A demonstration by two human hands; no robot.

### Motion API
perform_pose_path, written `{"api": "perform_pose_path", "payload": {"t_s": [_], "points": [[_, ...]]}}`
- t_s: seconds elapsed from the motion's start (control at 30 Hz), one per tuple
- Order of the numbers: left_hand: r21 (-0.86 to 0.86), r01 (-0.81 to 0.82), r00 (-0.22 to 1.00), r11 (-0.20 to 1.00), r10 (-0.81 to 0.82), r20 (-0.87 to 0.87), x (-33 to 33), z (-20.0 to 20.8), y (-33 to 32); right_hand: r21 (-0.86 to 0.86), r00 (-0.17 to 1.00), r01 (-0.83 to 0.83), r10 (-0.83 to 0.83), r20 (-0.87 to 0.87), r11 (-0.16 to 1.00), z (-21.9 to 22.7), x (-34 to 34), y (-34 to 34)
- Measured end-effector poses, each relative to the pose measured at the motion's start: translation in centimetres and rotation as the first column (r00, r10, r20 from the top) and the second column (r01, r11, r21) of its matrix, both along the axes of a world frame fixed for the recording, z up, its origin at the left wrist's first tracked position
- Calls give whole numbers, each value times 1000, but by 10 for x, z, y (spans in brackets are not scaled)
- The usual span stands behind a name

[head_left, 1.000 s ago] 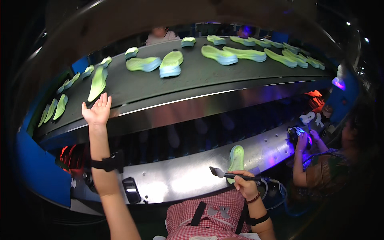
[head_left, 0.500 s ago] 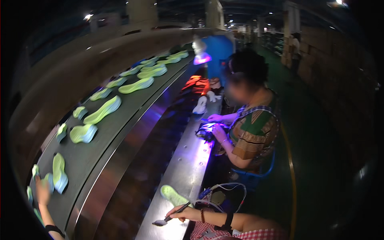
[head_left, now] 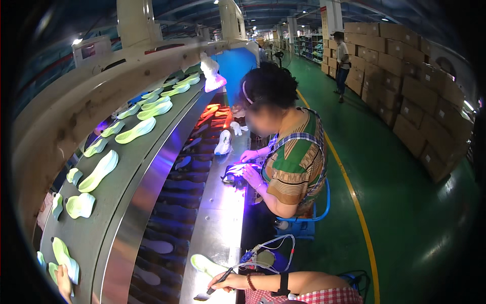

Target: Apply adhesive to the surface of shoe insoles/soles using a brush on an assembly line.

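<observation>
At the lower left my left hand [head_left: 64,282] has its fingers closed at a pale green shoe sole [head_left: 52,271] on the dark conveyor belt [head_left: 104,210]; part of the grip is hidden. Just beyond it lies a longer green and light-blue sole [head_left: 65,257], close to my fingers. My right hand [head_left: 229,280] pinches the black handle of a brush [head_left: 221,278], its dark tip low over the metal bench [head_left: 202,243]. Another pale green sole [head_left: 205,264] lies on the bench beyond that hand.
Several more soles line the belt. A co-worker [head_left: 288,147] sits farther along the bench, hands on a dark shoe upper [head_left: 235,174] under a violet lamp [head_left: 212,76]. Thin tubes [head_left: 276,245] loop beside my right arm. Stacked cartons [head_left: 400,76] stand at far right.
The view has turned to the right and brightened. My left hand has come nearer to me along with the soles beside it. The brush stays in my right hand over the bench.
</observation>
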State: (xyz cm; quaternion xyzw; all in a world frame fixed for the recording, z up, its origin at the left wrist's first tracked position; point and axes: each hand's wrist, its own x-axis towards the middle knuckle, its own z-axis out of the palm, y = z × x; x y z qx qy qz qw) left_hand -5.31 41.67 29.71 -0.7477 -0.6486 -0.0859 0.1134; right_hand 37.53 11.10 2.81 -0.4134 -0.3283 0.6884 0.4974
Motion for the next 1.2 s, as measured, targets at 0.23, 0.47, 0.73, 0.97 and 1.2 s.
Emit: {"api": "perform_pose_path", "payload": {"t_s": [0.23, 0.47, 0.73, 0.97, 1.2], "points": [[-18, 67, 992, 998, -64, 106, -4, 0, -77, 32, 995, -68, 66, 71, 997, 13, -4, -10], [288, 60, 924, 956, -163, 347, -6, -19, -194, 202, 986, 85, -112, 126, 976, 33, -11, -3], [135, 77, -582, 988, -66, 810, 35, -103, -304, 37, 977, 200, -196, -87, 979, 40, -21, -3], [383, 514, -850, 768, 393, 351, 71, -221, -356, 55, 989, 150, -150, -7, 987, 43, -38, -3], [248, 656, -755, 713, 617, 224, 156, -282, -352, 136, 993, -82, 69, 98, 987, 58, -72, -8]]}}
